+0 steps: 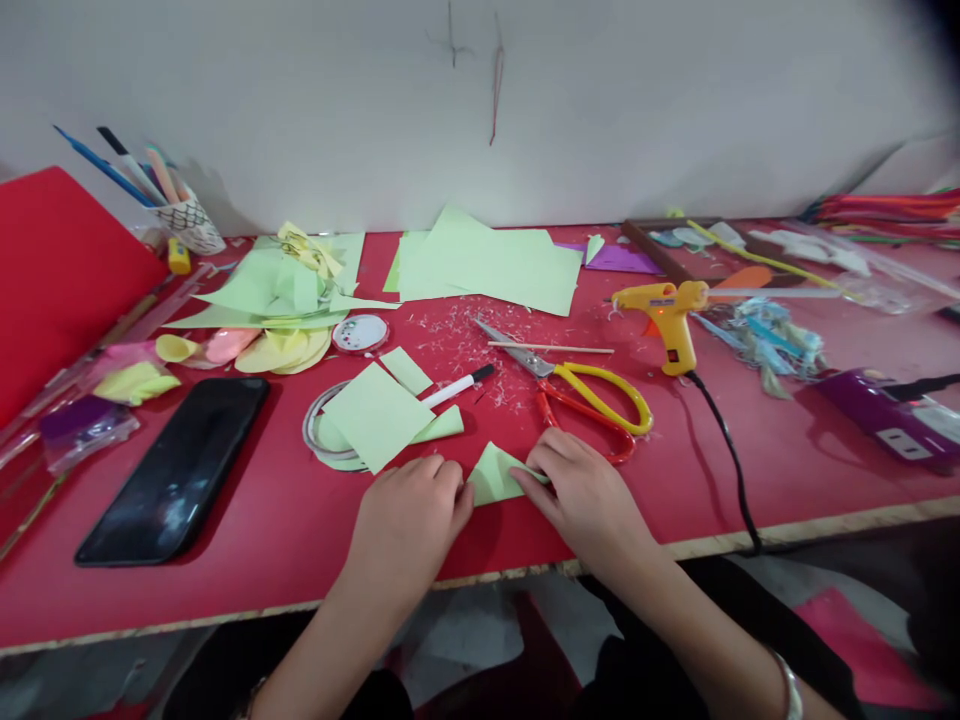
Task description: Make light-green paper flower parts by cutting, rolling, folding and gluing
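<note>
A small folded piece of light green paper [495, 476] lies near the table's front edge between my hands. My left hand [417, 515] is closed at its left corner, fingers curled and thumb pressed beside it. With thumb and fingers pinched, my right hand [574, 490] grips the paper's right corner. Beyond my left hand, a green paper square [377, 415] rests over a roll of tape [309, 428], with a rolled green piece [442, 425] beside it. Scissors [592, 395] with yellow and red handles lie just past my right hand, a thin wooden stick [551, 348] across their blades.
A yellow glue gun [667, 315] stands at the right, its black cord [731, 455] running over the front edge. A phone [176, 470] lies at the left. Green sheets [491, 258], a pen cup [187, 220], a marker [459, 386] and a purple device [885, 415] are also about.
</note>
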`<state>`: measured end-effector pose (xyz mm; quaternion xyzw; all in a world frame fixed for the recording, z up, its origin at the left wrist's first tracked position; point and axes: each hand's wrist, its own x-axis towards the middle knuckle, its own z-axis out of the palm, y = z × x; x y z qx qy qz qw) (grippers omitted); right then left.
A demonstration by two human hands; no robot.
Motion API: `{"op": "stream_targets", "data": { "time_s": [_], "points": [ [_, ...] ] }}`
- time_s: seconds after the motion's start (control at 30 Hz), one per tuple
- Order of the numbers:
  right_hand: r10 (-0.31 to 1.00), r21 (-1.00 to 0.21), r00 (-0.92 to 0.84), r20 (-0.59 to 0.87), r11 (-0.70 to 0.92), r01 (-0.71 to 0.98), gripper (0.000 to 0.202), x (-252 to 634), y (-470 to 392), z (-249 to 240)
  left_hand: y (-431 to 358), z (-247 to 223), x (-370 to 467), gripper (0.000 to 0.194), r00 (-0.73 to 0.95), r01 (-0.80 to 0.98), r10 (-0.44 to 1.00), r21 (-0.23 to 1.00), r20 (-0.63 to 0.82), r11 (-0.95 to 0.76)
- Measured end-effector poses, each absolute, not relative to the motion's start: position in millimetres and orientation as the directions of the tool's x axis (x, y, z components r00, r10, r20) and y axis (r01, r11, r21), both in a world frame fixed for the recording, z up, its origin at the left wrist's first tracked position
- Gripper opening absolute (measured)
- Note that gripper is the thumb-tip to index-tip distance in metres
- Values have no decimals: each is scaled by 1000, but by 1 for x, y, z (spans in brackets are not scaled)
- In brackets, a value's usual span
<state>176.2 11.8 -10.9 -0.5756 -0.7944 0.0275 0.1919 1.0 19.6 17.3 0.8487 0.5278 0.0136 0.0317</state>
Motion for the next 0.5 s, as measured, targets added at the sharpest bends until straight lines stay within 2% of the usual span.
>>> {"op": "stream_targets", "data": {
  "time_s": [0.13,0.5],
  "points": [
    [928,-257,-258,269,327,909,37,176,12,-9,18,19,3,26,425,905,905,21,-21,-425],
    [939,-195,-233,252,285,938,34,174,13,-7,15,16,1,27,391,920,920,-5,-7,-391]
  ]
}}
